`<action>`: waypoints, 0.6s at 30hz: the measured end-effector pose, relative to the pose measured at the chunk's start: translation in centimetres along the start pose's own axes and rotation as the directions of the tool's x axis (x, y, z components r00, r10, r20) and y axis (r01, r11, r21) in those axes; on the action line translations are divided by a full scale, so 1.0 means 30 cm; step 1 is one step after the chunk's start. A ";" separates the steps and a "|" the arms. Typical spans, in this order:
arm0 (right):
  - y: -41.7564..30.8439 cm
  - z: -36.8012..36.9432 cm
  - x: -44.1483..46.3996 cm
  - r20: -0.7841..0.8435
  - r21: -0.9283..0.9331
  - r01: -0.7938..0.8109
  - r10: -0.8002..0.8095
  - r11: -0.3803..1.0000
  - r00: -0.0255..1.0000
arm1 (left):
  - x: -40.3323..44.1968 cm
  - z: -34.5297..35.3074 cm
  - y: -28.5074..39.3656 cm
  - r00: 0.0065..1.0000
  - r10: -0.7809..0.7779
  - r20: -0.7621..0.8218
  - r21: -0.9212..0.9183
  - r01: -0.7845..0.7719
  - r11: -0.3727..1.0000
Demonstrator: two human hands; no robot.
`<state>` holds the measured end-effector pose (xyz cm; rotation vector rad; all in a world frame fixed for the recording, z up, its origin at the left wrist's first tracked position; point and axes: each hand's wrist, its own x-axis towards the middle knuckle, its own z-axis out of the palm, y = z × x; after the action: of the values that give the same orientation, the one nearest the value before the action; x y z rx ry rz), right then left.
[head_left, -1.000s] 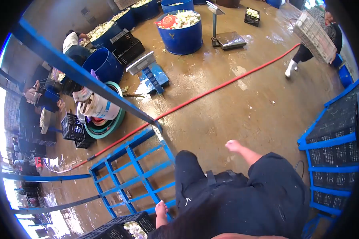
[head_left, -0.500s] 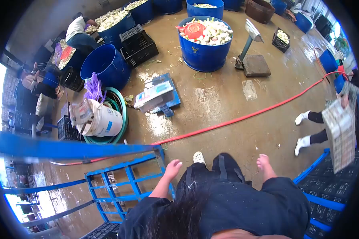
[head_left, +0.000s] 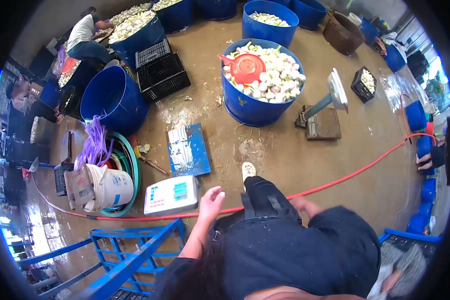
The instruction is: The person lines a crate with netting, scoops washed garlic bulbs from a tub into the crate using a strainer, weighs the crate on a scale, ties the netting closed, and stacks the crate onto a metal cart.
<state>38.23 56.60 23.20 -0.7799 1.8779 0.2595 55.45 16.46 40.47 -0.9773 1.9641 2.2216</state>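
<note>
My left hand (head_left: 211, 202) hangs in front of my body, loosely curled with a gap between fingers and thumb, and holds nothing. Closest to it is the white display of a scale (head_left: 172, 195), beside its blue platform (head_left: 189, 150). My right hand (head_left: 306, 206) swings low by my right thigh, smeared by motion and partly hidden by the sleeve. No object shows in it. Ahead stands a blue tub (head_left: 257, 112) full of white bulbs that look like garlic (head_left: 280, 75), with a red plastic scoop or bowl (head_left: 247, 69) on top.
A red hose (head_left: 345, 179) crosses the wet floor at my feet. A platform scale (head_left: 323, 122) stands ahead right. Left are a white bucket (head_left: 116, 187), an empty blue tub (head_left: 110, 102) and a blue metal frame (head_left: 130, 245). A person (head_left: 85, 37) bends over tubs at far left.
I have stepped forward, so the tubs and scales appear nearer. My right hand has swung inward toward my thigh. The person carrying a crate at right has passed behind, mostly out of view.
</note>
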 end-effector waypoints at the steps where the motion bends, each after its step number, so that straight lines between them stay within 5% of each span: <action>1: 0.103 -0.162 0.132 0.022 -0.292 0.238 -0.243 0.926 0.970 | 0.050 -0.002 0.077 0.995 -0.017 -0.097 -0.030 0.014 0.999; 2: 0.153 -0.326 0.232 -0.306 0.197 0.018 0.044 0.980 0.951 | 0.103 -0.016 0.145 0.981 -0.030 -0.194 -0.060 0.019 0.998; 3: 0.102 -0.625 0.238 -0.336 0.113 -0.004 0.042 0.994 0.941 | 0.154 -0.034 0.194 0.979 0.016 -0.204 -0.069 -0.030 0.997; 4: 0.109 -0.829 0.322 -0.540 0.142 0.112 -0.018 0.983 0.842 | 0.197 -0.050 0.240 0.969 0.035 -0.245 -0.079 -0.056 0.995; 5: 0.021 -1.085 0.337 -0.577 0.306 0.206 0.008 0.929 0.817 | 0.241 -0.077 0.257 0.955 0.074 -0.287 -0.079 -0.100 0.992; 6: -0.066 -1.270 0.425 -0.737 0.440 0.294 0.154 0.848 0.658 | 0.286 -0.094 0.266 0.942 0.109 -0.316 -0.079 -0.141 0.987; 7: -0.140 -1.442 0.587 -0.767 0.617 0.513 0.310 0.597 0.561 | 0.326 -0.095 0.335 0.934 0.071 -0.351 -0.109 -0.116 0.987; 8: -0.141 -1.588 0.788 -0.944 -0.040 0.219 -0.109 0.975 0.311 | 0.364 -0.095 0.431 0.920 0.025 -0.390 -0.141 -0.087 0.986; 9: -0.397 -1.763 0.636 -0.855 0.516 0.741 0.209 0.431 0.474 | 0.422 -0.097 0.495 0.925 0.100 -0.368 -0.115 -0.152 0.982; 10: -0.539 -1.933 0.625 -0.695 0.711 0.626 0.185 0.320 0.695 | 0.498 -0.106 0.566 0.913 0.187 -0.362 -0.091 -0.234 0.968; 12: -0.800 -2.132 0.680 -0.730 0.647 0.696 -0.009 0.312 0.683 | 0.632 -0.129 0.767 0.796 0.557 -0.237 0.251 -0.504 0.826; 14: -1.026 -2.270 0.669 -0.739 0.483 0.646 -0.121 0.591 0.663 | 0.740 -0.149 0.955 0.715 0.684 -0.142 0.286 -0.632 0.720; 16: -1.184 -2.346 0.732 -0.836 0.198 0.637 -0.211 0.745 0.506 | 0.809 -0.161 1.102 0.652 0.748 -0.126 0.377 -0.666 0.644; 18: -1.296 -2.447 0.708 -0.825 0.200 0.667 -0.244 0.718 0.510 | 0.803 -0.175 1.189 0.642 0.755 0.133 0.344 -0.744 0.572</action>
<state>2.59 -18.79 43.11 -1.0948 2.2172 -1.0705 23.82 -4.86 61.09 -0.0745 3.0825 1.9199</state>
